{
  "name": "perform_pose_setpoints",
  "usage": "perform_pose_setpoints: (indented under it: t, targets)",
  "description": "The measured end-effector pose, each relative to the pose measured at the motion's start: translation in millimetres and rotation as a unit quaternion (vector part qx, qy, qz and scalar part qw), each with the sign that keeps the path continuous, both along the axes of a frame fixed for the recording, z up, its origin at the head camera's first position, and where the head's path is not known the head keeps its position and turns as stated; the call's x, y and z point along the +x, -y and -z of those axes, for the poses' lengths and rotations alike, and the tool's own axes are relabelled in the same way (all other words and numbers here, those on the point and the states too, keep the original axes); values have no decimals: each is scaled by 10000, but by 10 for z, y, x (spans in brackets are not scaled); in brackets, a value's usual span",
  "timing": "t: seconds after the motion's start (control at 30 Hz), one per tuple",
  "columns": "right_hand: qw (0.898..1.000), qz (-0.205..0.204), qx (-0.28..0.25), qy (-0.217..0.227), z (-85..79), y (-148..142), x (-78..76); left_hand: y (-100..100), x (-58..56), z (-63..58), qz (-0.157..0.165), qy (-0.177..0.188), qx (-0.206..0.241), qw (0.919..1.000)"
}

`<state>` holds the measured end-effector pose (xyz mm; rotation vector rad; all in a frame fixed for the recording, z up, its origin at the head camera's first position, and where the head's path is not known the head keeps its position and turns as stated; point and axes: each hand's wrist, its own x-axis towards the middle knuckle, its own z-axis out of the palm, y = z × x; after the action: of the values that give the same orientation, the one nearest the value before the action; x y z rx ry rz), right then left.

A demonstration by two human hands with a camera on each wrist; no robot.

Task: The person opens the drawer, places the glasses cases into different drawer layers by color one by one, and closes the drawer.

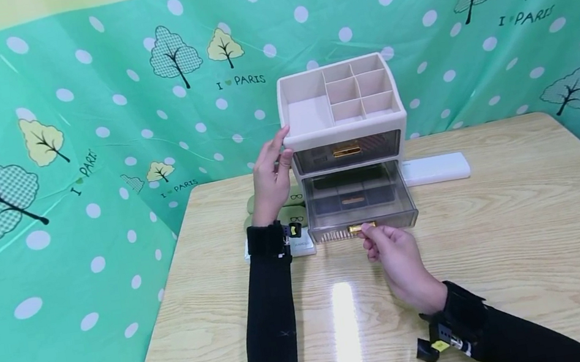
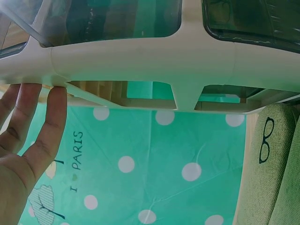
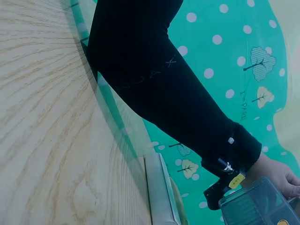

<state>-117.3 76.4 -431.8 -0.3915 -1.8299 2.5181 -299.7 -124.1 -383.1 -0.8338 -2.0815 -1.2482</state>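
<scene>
A cream desktop organizer [image 1: 345, 132] with two smoky clear drawers stands at the back of the table. Its upper drawer [image 1: 369, 148] is closed, while the lower drawer [image 1: 324, 225] is pulled out toward me. My right hand [image 1: 403, 261] pinches the lower drawer's gold handle [image 1: 355, 229] between thumb and fingers. My left hand [image 1: 270, 180] rests on the organizer's left side near the top front corner. In the left wrist view, the fingers of that left hand [image 2: 33, 126] are fairly straight, with their tips against the side wall. The right wrist view shows the drawer [image 3: 255, 206] in front of the left arm.
Green glasses cases [image 1: 295, 214] lie left of the organizer, partly behind my left wrist, with a white box [image 1: 303, 244] in front of them. A long white case [image 1: 438, 168] lies at the organizer's right. A green dotted curtain [image 1: 203, 119] hangs behind the wooden table [image 1: 524, 222].
</scene>
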Motion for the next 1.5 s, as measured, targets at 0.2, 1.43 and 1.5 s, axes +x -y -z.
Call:
perform_pose_setpoints:
  t: [0.2, 1.43, 1.5]
  targets:
    - [10000, 18, 28, 18, 6, 12, 20, 2, -7, 1, -9, -40, 43, 10000]
    - [9962, -347, 749, -274, 91, -102, 92, -29, 5, -9, 89, 2, 267, 9996]
    - [9917, -612, 1040, -445, 106, -166, 94, -26, 4, -2, 67, 5, 246, 9997]
